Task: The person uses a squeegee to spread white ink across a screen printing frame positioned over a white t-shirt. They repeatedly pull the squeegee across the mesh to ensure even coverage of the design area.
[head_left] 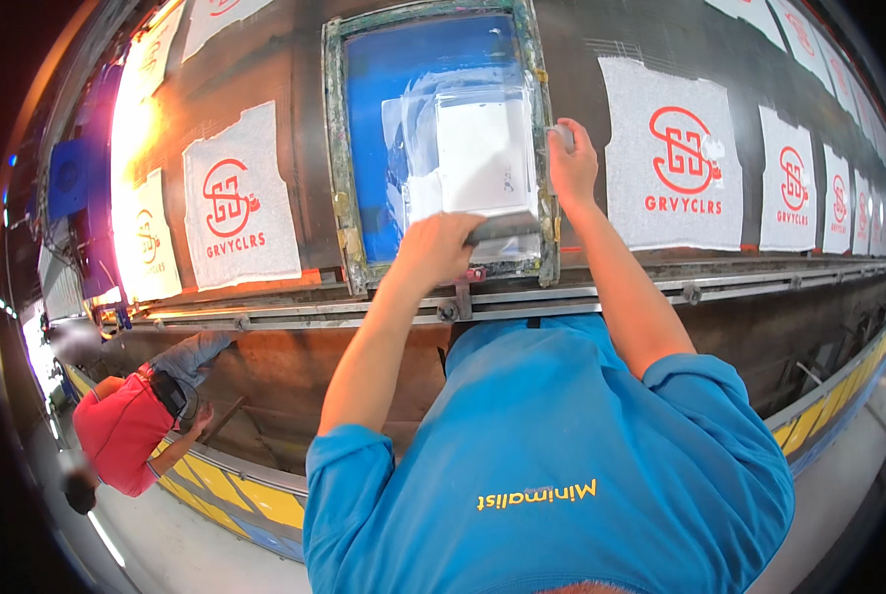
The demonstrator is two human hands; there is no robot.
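Observation:
A screen-printing frame (pixel 338 148) with a blue mesh (pixel 384 69) lies across the long dark table in front of me. A white rectangle (pixel 478 148) with a glossy, translucent border covers much of the mesh. My left hand (pixel 433 249) is closed around one end of a dark squeegee (pixel 504 230), which lies crosswise at the near end of the mesh. At the frame's right edge, my right hand (pixel 574 163) is closed with a small grey piece (pixel 564 137) showing between thumb and fingers. What that piece is, I cannot make out.
White cut fabric pieces with red prints lie either side: one (pixel 237 198) left, another (pixel 669 158) right, several beyond. A metal rail (pixel 641 295) runs along the table's near edge. At lower left, a co-worker in a red shirt (pixel 126 431) stands by the table.

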